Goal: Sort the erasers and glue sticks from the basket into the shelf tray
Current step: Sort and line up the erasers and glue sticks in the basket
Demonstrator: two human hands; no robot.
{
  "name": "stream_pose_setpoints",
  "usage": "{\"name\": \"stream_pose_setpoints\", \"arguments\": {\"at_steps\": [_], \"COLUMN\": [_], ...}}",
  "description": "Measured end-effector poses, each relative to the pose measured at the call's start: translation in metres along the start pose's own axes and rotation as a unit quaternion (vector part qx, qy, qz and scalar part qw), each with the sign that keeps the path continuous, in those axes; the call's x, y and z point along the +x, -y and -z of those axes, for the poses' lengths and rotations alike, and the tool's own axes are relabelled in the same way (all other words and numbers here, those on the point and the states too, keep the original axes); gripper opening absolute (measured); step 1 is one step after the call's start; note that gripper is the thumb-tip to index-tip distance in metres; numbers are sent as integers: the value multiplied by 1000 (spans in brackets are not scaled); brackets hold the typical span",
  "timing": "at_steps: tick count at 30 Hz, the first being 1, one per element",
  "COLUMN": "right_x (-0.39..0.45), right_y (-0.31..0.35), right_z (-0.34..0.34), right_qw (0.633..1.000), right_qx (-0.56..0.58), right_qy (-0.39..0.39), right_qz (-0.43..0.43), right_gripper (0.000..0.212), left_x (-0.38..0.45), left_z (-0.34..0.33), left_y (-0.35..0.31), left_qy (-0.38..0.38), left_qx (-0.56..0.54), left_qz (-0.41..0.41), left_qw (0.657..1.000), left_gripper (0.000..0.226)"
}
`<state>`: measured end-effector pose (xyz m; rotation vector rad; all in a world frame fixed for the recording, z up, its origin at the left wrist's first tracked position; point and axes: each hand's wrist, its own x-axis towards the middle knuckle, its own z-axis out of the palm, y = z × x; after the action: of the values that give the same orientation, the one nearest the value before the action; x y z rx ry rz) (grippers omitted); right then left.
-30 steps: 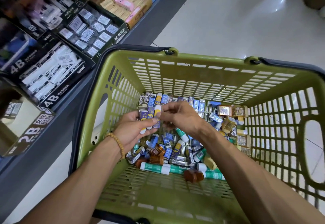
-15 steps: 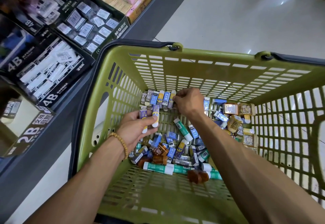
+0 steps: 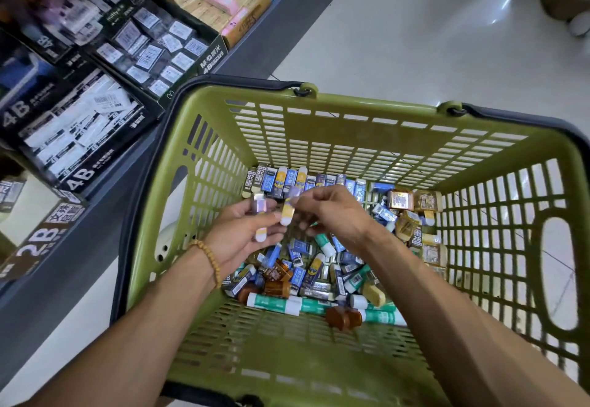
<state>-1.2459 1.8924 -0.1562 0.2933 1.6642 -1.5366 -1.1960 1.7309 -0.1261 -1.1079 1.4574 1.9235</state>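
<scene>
A green plastic basket (image 3: 351, 119) holds a heap of small erasers (image 3: 306, 253) in blue, yellow and black sleeves, with teal-and-white glue sticks (image 3: 274, 303) lying along its near side. My left hand (image 3: 239, 234) holds a couple of wrapped erasers over the heap. My right hand (image 3: 332, 212) pinches a purple-and-yellow eraser (image 3: 287, 212) by its top, right beside the left hand's fingers. A row of erasers (image 3: 287, 180) stands against the basket's far wall.
On the left a grey shelf (image 3: 79, 247) carries open black trays (image 3: 79, 138) of 4B and 2B erasers, plus a carton of pink and cream erasers (image 3: 220, 1). Brown bottles (image 3: 343, 317) and gold-wrapped boxes (image 3: 415, 200) also lie in the basket. A white tiled floor (image 3: 431, 39) lies beyond.
My right hand pulled back from the row at the far wall with an eraser and brought it to my left hand. The left hand rose slightly.
</scene>
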Motion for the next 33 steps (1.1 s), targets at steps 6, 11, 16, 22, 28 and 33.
{"name": "stream_pose_setpoints", "arguments": {"at_steps": [6,11,16,22,28,33], "right_x": [30,53,52,7,-3,13], "right_y": [-11,-9,-10,6,-1,-7], "right_z": [22,13,10,1,1,26], "right_qw": [973,953,942,992,999,984], "right_qx": [-99,-202,-223,-77,-5,-29], "right_qy": [-207,-224,-246,-51,6,-172], "right_qz": [-6,22,48,82,38,30], "right_gripper": [28,24,16,18,17,18], "left_x": [1,2,1,1,-3,0], "left_z": [2,1,1,-2,-8,-7], "left_y": [-4,1,1,1,1,0], "left_qy": [42,32,6,14,20,13], "left_qx": [-59,-10,37,43,46,46], "left_qz": [11,0,-16,-26,-20,5], "left_qw": [997,999,999,999,999,999], "left_gripper": [11,15,20,15,16,32]}}
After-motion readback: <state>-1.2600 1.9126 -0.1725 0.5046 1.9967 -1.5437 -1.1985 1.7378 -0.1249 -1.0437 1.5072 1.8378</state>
